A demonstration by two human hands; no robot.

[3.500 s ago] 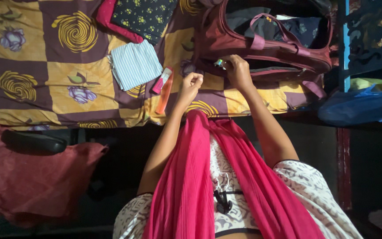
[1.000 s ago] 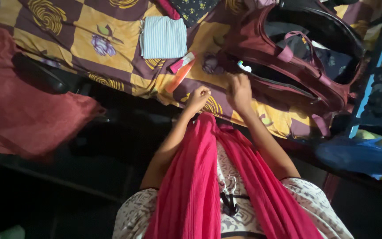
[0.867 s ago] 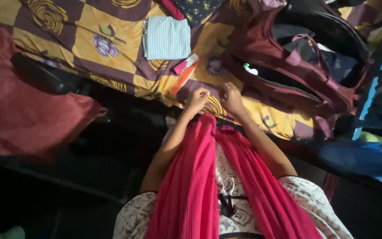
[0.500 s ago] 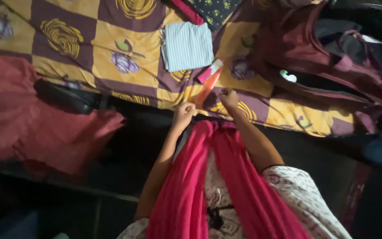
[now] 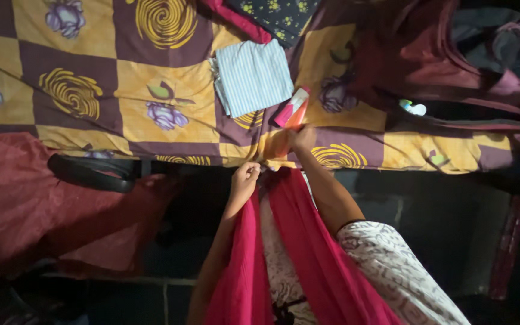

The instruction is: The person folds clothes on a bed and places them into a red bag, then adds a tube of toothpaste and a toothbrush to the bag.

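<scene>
So far we have our right hand (image 5: 301, 138) at the near edge of the bed (image 5: 79, 60), lying on the lower end of the orange tube (image 5: 285, 133) that rests beside the pink tube (image 5: 291, 107). Whether that grip has closed round the orange tube we cannot tell; the fingers are bent over it, but the frame is dim and blurred there. Our left hand (image 5: 245, 178) is curled into a closed grip near the top of the pink scarf (image 5: 254, 253) hanging down our front, and seems to pinch its edge.

Left of the tubes lies the striped folded cloth (image 5: 253, 75), and beyond it, at the far edge, a dark flowered cloth (image 5: 278, 15). To the right sits the maroon bag (image 5: 440, 72), its side pocket gaping with a small pale item (image 5: 414, 108) showing inside. Judging by this, both tubes and the folded cloths remain out on the bed, not in the bag.
</scene>
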